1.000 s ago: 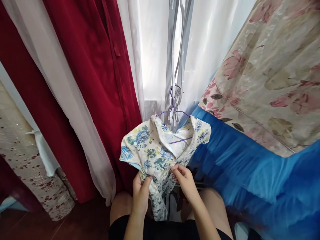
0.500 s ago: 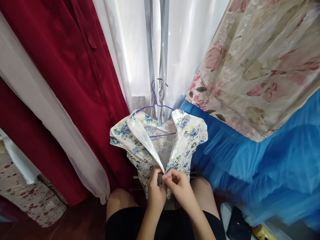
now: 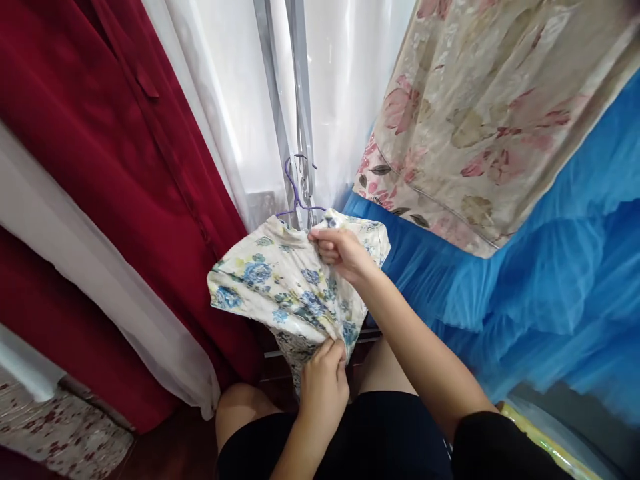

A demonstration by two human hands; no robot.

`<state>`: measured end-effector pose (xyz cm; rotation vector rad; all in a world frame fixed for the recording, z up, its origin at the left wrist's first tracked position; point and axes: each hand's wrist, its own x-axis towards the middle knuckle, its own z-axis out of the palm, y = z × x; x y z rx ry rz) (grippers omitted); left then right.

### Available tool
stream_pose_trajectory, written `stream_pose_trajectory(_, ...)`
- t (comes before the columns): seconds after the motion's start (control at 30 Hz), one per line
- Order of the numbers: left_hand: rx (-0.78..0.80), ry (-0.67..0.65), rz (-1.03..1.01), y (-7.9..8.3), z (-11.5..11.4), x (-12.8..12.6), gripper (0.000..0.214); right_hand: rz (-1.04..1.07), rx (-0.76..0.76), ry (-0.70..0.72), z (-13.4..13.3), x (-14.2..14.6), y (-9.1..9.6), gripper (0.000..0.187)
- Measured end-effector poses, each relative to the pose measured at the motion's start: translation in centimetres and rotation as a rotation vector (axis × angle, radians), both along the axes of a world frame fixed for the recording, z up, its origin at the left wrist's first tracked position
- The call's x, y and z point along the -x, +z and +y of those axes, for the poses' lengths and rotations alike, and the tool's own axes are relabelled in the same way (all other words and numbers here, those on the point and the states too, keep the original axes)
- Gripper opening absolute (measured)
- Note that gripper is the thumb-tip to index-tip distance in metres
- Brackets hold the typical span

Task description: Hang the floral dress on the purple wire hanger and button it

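Observation:
A white short-sleeved top (image 3: pixel 260 270) with blue and yellow flowers hangs on a purple hanger (image 3: pixel 289 175) in front of me. My right hand (image 3: pixel 345 255) is closed in a pinch at the neckline, where the opening ends. What looks like a zipper pull is hidden under those fingertips. Lower on the same opening, my left hand (image 3: pixel 325 377) grips the fabric, fingers curled around it. Between the two hands the edges of the top lie together, and the cloth is drawn into creases running towards my left hand.
Long dark red cloth (image 3: pixel 125 200) and sheer white cloth (image 3: pixel 100 280) hang at the left. Behind the hanger are white fabric (image 3: pixel 340 100) and grey ribbons (image 3: pixel 273 73). A pink-flowered beige cloth (image 3: pixel 450 133) and blue ruffled tulle (image 3: pixel 525 300) hang at the right.
My right hand has moved up from beside my left hand to the neckline. The open V of the top has come together. My left hand still grips low on the opening.

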<state>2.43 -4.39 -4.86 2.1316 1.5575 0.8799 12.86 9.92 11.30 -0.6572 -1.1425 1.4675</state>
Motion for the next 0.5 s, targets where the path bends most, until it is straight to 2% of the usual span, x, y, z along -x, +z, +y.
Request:
stream_pose_trajectory(0.1, 0.038, -0.026, 0.048, 0.0, 0.0, 0.4, 0.027, 0.006, -0.082, -0.035, -0.6, -0.2, 0.7, 0.024)
stream_pose_trajectory(0.17, 0.045, -0.046, -0.002, 0.1, 0.8, 1.4, 0.025, -0.014, -0.149, -0.105, -1.7, -0.2, 0.0, 0.024)
stream_pose_trajectory(0.23, -0.011, -0.052, -0.099, 1.2, 2.1, 2.5, 0.022, -0.036, -0.183, -0.154, -2.7, -0.2, -1.0, 0.024)
stream_pose_trajectory(0.3, -0.15, -0.015, -0.221, 3.7, 3.7, 3.7, 0.023, -0.06, -0.207, -0.177, -3.5, -0.2, -1.7, 0.024)
stream_pose_trajectory(0.4, -0.467, 0.046, -0.347, 9.2, 6.3, 4.7, 0.035, -0.106, -0.255, -0.183, -4.3, -0.4, -1.7, 0.028)
stream_pose_trajectory(0.43, -0.551, 0.045, -0.329, 11.1, 7.0, 4.8, 0.036, -0.117, -0.269, -0.179, -4.4, -0.5, -1.5, 0.03)
stream_pose_trajectory(0.5, -0.618, -0.016, -0.222, 14.2, 8.2, 4.7, 0.024, -0.125, -0.285, -0.16, -4.3, -0.7, -1.3, 0.032)
